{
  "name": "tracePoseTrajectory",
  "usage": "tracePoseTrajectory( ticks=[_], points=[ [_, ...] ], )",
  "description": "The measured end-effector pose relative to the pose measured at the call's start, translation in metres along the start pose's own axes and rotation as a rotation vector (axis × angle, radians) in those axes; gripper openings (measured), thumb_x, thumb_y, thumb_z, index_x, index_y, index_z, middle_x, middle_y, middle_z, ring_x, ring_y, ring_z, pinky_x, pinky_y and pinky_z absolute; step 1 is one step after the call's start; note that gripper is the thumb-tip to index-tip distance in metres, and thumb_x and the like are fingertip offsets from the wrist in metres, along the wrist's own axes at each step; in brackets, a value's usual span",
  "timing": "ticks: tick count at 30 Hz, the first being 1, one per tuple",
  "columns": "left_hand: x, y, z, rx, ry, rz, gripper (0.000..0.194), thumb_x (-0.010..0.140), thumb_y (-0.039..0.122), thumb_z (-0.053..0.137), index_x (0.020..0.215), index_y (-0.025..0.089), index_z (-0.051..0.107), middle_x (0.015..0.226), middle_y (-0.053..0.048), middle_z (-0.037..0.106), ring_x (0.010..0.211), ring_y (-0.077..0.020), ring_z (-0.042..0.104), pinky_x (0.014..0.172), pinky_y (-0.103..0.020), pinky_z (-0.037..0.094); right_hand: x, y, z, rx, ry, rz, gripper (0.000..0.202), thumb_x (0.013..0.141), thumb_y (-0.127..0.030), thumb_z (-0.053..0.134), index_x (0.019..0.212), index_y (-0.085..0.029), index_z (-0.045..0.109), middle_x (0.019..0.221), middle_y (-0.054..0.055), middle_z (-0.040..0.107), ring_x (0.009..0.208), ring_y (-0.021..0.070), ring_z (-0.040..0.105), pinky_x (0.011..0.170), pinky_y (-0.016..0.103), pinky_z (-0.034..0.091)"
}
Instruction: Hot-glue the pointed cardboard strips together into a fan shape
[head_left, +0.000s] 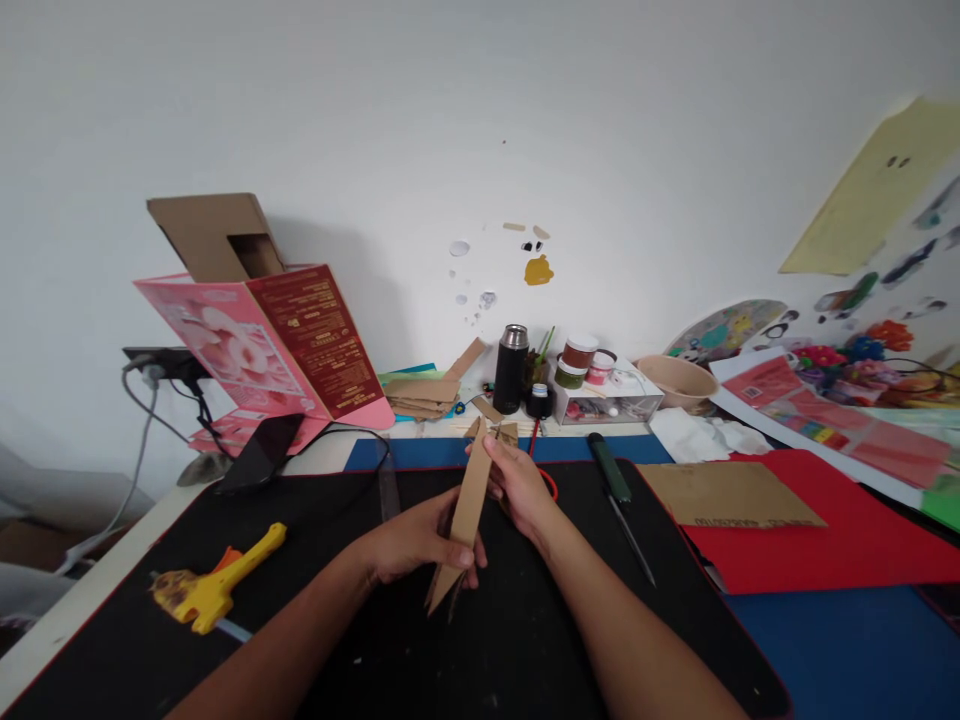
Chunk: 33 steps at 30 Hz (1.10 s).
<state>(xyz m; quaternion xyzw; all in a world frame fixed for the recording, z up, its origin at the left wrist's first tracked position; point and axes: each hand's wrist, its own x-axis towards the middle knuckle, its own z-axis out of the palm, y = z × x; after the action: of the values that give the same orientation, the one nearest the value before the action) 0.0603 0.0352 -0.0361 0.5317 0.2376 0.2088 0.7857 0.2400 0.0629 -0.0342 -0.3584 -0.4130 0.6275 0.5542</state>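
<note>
A narrow strip of brown cardboard (471, 488) with pointed ends is held tilted above the black mat (315, 620). My left hand (427, 540) grips its lower part, thumb on the near face and fingers behind. Near the upper end, my right hand (517, 485) pinches the same strip; some of its fingers are hidden behind the cardboard. More cardboard edges show behind the strip, but I cannot tell whether they belong to it. A yellow hot glue gun (217, 585) lies to the left. On the right are a green utility knife (609, 467) and a dark pointed tool (631, 538).
At the back stand a black thermos (511, 370), paint jars (580, 355) and a beige bowl (679, 380). A pink box (255, 350) and a phone (262, 452) are at left. Cardboard (735, 493) lies on red sheets (847, 540) at right.
</note>
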Motion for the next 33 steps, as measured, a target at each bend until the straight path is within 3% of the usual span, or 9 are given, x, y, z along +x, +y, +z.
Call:
tracePoseTrajectory(
  ticks=[5, 19, 26, 30, 33],
  points=[
    [0.0, 0.0, 0.001, 0.023, 0.017, -0.017, 0.091, 0.067, 0.034, 0.093, 0.141, 0.017, 0.043, 0.09, -0.009, 0.075, 0.071, -0.0225, 0.073, 0.065, -0.033, 0.056, 0.003, 0.005, -0.003, -0.003, -0.008, 0.0, 0.048, 0.08, -0.064, 0.073, 0.08, -0.016, 0.074, 0.055, -0.003, 0.049, 0.044, 0.0074, 0.029, 0.04, 0.024, 0.017],
    [0.0, -0.001, 0.0, 0.04, 0.018, -0.031, 0.09, 0.067, 0.034, 0.093, 0.139, 0.018, 0.041, 0.089, -0.008, 0.074, 0.072, -0.0228, 0.073, 0.066, -0.034, 0.056, 0.002, 0.001, -0.001, -0.031, -0.006, -0.01, 0.048, 0.079, -0.065, 0.074, 0.076, -0.018, 0.074, 0.052, -0.003, 0.047, 0.043, 0.0079, 0.028, 0.042, 0.025, 0.017],
    [0.0, 0.005, 0.003, 0.039, 0.108, -0.053, 0.085, 0.068, 0.035, 0.091, 0.136, 0.016, 0.043, 0.088, -0.007, 0.073, 0.071, -0.023, 0.073, 0.065, -0.034, 0.056, 0.004, 0.01, 0.0, 0.023, 0.022, -0.007, 0.05, 0.083, -0.067, 0.07, 0.072, -0.019, 0.067, 0.046, -0.008, 0.034, 0.041, 0.0084, 0.03, 0.04, 0.023, 0.023],
    [0.003, 0.009, 0.002, 0.09, 0.182, -0.022, 0.074, 0.069, 0.036, 0.09, 0.128, 0.016, 0.05, 0.088, -0.005, 0.071, 0.069, -0.0204, 0.071, 0.064, -0.032, 0.055, 0.006, 0.017, -0.002, 0.057, 0.004, -0.014, 0.057, 0.087, -0.071, 0.063, 0.063, -0.02, 0.054, 0.048, -0.006, 0.043, 0.042, 0.0089, 0.038, 0.041, 0.022, 0.028],
    [0.004, 0.012, 0.005, 0.131, 0.226, -0.004, 0.068, 0.069, 0.037, 0.09, 0.123, 0.017, 0.054, 0.089, -0.003, 0.069, 0.068, -0.0192, 0.071, 0.064, -0.031, 0.055, 0.005, 0.018, -0.001, 0.053, -0.022, -0.026, 0.056, 0.087, -0.071, 0.063, 0.065, -0.02, 0.054, 0.05, -0.006, 0.046, 0.043, 0.0086, 0.039, 0.042, 0.022, 0.03]
  ],
)
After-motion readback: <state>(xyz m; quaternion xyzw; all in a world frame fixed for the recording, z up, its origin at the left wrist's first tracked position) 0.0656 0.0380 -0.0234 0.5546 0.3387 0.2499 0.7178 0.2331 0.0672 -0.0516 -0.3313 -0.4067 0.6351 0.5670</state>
